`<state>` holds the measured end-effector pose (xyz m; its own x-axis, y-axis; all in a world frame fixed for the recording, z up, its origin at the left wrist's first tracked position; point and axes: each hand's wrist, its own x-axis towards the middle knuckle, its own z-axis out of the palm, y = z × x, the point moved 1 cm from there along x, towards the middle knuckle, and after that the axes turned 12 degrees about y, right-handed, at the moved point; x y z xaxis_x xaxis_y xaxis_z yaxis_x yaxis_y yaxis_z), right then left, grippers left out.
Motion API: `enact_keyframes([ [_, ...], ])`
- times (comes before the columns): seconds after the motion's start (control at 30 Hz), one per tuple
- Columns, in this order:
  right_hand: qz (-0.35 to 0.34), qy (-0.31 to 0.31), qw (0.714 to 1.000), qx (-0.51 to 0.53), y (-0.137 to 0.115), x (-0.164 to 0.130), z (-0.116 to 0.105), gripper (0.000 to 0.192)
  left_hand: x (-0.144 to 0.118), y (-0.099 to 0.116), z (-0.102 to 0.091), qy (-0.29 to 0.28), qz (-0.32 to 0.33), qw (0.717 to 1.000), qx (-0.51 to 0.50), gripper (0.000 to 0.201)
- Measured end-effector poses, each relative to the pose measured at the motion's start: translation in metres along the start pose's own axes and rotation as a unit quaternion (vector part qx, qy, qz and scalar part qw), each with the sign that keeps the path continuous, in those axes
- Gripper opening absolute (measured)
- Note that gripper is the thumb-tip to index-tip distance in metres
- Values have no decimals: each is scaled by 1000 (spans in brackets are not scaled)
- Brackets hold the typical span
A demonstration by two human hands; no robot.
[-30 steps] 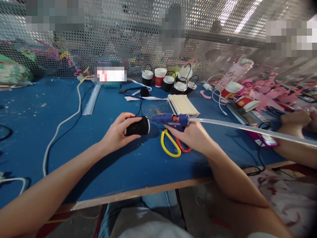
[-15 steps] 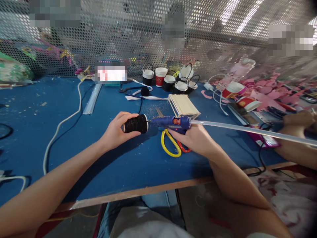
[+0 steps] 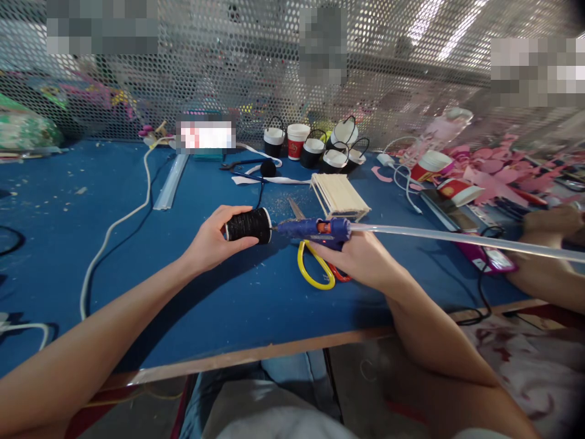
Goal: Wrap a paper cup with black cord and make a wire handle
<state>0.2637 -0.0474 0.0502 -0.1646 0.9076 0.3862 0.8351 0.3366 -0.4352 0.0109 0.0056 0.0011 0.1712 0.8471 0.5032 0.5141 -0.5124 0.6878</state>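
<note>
My left hand grips a small cup wrapped in black yarn, held on its side above the blue table. My right hand holds a blue hot-glue gun with its nozzle touching the cup's rim. A long clear glue stick juts out of the gun's back toward the right. Yellow-and-red scissors lie on the table just under the gun.
A stack of pale wooden sticks lies behind the gun. Several black and white cups with handles stand at the back by the perforated metal screen. White cable runs at left. Another person's arm and pink cutouts are at right.
Both hands have lifted slightly and shifted a little left with the cup and glue gun; the nozzle stays at the cup's rim.
</note>
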Motion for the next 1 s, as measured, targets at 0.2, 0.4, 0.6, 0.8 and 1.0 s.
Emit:
enact_keyframes([
  [0.2, 21, 15, 1000, 0, 1, 1, 0, 22, -1, 0, 0, 9, 78, 997, 10, 52],
  [0.4, 12, 35, 999, 11, 3, 4, 1, 23, -3, 2, 0, 3, 136, 990, 29, 52],
  [0.6, -1, 38, 999, 12, 4, 8, 4, 24, -4, 5, -1, -15, 177, 983, 43, 50],
  [0.8, -3, 32, 999, 1, 4, 12, 5, 25, -5, 6, -1, -26, 199, 978, 59, 48],
  [1.0, -13, 33, 999, -17, 2, 14, 5, 21, -6, 8, -1, -38, 210, 974, 69, 46],
])
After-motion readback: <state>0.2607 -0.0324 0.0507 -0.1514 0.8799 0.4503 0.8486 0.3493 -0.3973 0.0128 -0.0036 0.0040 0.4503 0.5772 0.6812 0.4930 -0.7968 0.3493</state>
